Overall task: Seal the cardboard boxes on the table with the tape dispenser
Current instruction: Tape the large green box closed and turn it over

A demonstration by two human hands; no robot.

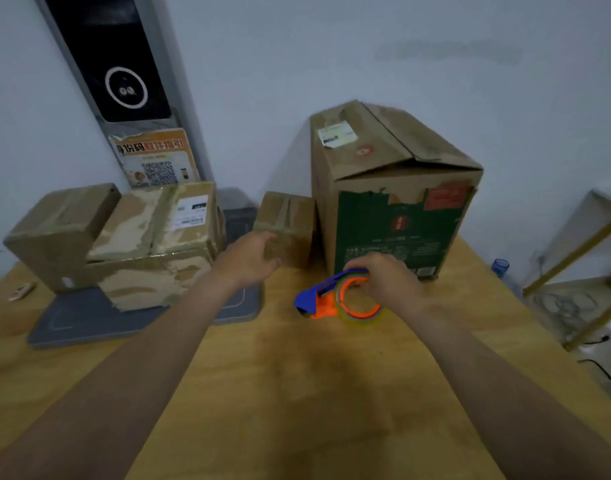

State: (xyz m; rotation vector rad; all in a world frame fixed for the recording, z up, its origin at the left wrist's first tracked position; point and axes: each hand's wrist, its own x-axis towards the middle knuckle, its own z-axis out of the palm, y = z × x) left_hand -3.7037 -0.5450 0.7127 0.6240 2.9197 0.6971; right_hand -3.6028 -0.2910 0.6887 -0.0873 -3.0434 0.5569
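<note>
A blue and orange tape dispenser (pixel 335 297) with a roll of clear tape lies on the wooden table (pixel 297 393). My right hand (pixel 383 277) grips its top, fingers curled over the roll. Just behind it stands a tall cardboard box (pixel 394 188) with a green printed front and loosely folded top flaps. A small cardboard box (pixel 290 226) sits to the left of the tall one, and my left hand (pixel 252 258) reaches to its front left corner, fingers touching it. Several taped boxes (pixel 124 244) are piled at the left.
The left pile sits on a grey flat scale (pixel 89 320). A dark panel with a QR poster (pixel 155 157) leans on the wall behind. A blue bottle cap (pixel 500 266) shows past the table's right edge, beside a gold-framed rack (pixel 581 258) and cables on the floor.
</note>
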